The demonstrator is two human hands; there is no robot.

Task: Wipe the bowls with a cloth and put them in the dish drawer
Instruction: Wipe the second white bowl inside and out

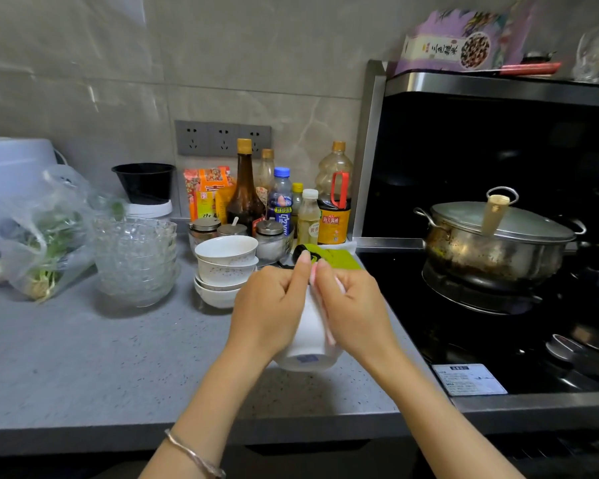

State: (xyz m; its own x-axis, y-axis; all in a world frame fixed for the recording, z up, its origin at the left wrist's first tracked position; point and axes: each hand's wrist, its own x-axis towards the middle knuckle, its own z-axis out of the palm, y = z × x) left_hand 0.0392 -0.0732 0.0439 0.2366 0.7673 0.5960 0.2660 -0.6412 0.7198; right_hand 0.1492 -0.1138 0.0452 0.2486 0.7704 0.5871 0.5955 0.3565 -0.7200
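Above the front edge of a grey kitchen table, a person holds a white bowl tipped on its side, foot toward the camera, so that its wall and rim lie open to wiping. The left hand curls round the bowl's left side to steady it. The right hand grips a pale pink cloth and presses it against the bowl's right side near the rim. The bowl is held clear of the table, apparently so it can be turned freely. Just behind the hands a stack of white bowls stands upright, likely waiting its turn, with a stack of glass bowls to its left. A lidded steel pot sits on the hob at right, well apart from the work. The dish drawer is not in view, so wiping appears under way and stowing is yet to come.
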